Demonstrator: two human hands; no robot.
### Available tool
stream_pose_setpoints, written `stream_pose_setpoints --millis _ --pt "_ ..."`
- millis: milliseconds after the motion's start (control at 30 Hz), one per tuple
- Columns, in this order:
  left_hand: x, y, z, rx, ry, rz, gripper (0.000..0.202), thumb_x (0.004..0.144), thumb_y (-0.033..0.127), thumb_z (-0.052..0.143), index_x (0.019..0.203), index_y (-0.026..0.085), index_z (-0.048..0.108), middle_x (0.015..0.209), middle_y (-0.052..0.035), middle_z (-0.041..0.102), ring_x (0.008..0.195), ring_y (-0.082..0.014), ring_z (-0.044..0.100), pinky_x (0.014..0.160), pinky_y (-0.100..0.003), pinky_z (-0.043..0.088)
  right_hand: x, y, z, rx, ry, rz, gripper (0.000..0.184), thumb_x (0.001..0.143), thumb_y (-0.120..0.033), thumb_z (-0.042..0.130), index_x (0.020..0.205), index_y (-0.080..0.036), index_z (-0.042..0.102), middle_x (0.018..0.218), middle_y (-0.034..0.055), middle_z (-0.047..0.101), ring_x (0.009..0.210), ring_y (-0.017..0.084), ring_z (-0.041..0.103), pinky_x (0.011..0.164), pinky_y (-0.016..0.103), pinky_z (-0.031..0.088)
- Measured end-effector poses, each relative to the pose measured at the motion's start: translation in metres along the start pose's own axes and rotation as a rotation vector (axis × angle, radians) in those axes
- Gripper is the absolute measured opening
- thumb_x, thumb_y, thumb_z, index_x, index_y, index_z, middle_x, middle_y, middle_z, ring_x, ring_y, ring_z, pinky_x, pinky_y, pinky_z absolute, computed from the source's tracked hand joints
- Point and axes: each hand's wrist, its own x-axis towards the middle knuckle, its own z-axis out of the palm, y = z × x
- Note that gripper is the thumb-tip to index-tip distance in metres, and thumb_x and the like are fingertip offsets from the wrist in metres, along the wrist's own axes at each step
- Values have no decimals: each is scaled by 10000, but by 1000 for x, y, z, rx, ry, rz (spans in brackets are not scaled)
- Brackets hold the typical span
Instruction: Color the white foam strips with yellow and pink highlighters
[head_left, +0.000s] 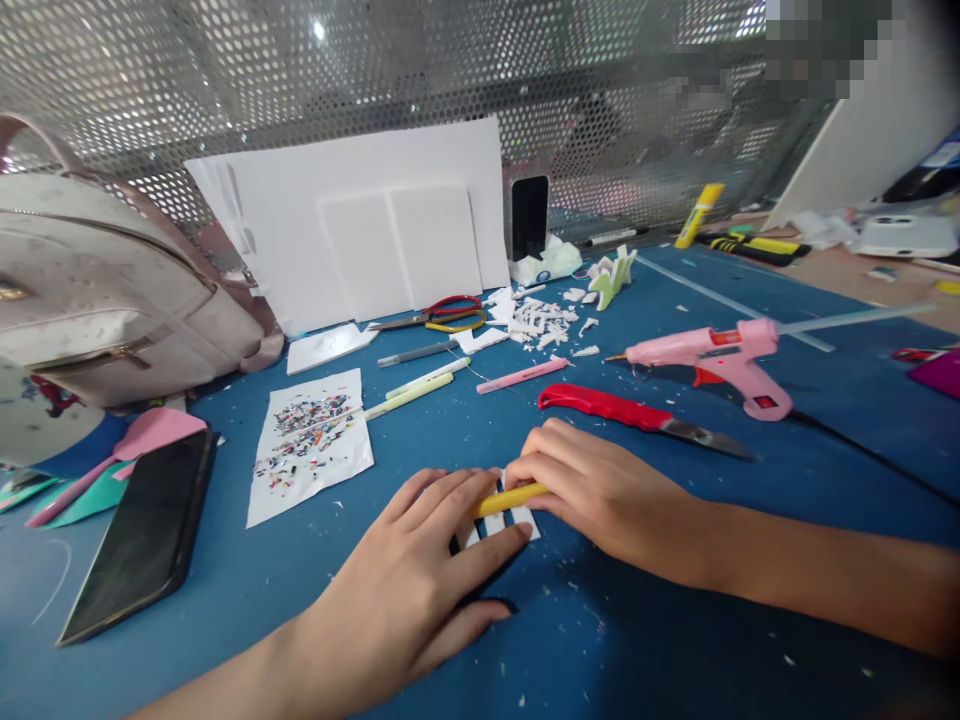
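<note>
In front of me, several small white strips (495,524) lie on the blue table, and a yellow stick (514,498) crosses over them. My left hand (427,570) rests with fingers stretched out over the left end of the stick and the strips; its thumb is apart on the table side. My right hand (611,490) is closed, its fingers pinching the right end of the yellow stick. The fingers of both hands hide the stick's ends. Just beyond my right hand lies a red-handled knife (607,405), its blade pointing right.
A pink glue gun (712,355) with a black cord lies at right. Scissors (450,315), pens (523,375) and white scraps (541,320) are scattered behind. Left are a speckled paper sheet (311,440), a phone (146,535) and a backpack (112,270). White boards (352,220) stand at the back.
</note>
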Motion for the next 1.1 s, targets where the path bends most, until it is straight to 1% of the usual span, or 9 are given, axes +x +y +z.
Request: stream_pose_setpoints --millis 167,267,367,467,667,900,1100 --pt "3 -1 -5 -21 -29 13 441 1001 412 458 1415 261 486 1492 -117 463 1356 -308 440 1094 -560 368 0 3 2 -9 25 -27 209 1020 -231 468 1140 -149 618 1006 93 594 922 221 522 787 335 434" --pt "3 -1 -8 -32 -37 16 416 1005 397 457 1386 241 515 1478 -116 483 1358 -294 441 1109 -541 357 0 4 1 12 22 -24 212 1016 -241 482 1154 -160 623 1009 90 597 934 219 527 804 338 439" --pt "4 0 -9 -36 -25 18 418 1003 395 463 1386 237 517 1468 -125 496 1358 -301 444 1107 -547 356 0 3 -1 44 21 -28 219 1020 -237 469 1149 -162 628 998 91 599 927 215 524 802 338 437" --pt "4 0 -8 -41 -11 20 425 1000 391 472 1396 243 506 1462 -125 504 1354 -300 454 1108 -545 359 1 3 -4 64 18 -28 212 1024 -228 456 1118 -160 633 972 87 594 911 210 513 788 330 424" --pt "4 0 -8 -43 -5 18 410 993 391 483 1368 231 533 1450 -132 514 1345 -306 463 1105 -550 365 0 2 -4 85 26 -15 187 1019 -216 465 974 -167 640 903 67 578 869 193 489 753 305 389" --pt "3 -1 -7 -44 -10 20 391 998 392 472 1345 226 546 1471 -118 497 1369 -291 438 1124 -544 344 0 0 -3 107 19 3 150 997 -165 478 943 -164 618 891 59 553 851 191 466 733 306 355" --pt "3 -1 -5 -34 0 25 423 990 395 490 1380 236 526 1468 -116 504 1362 -303 446 1113 -549 362 1 1 -2 109 47 -14 148 999 -172 483 925 -162 611 889 59 554 858 186 465 735 298 360"
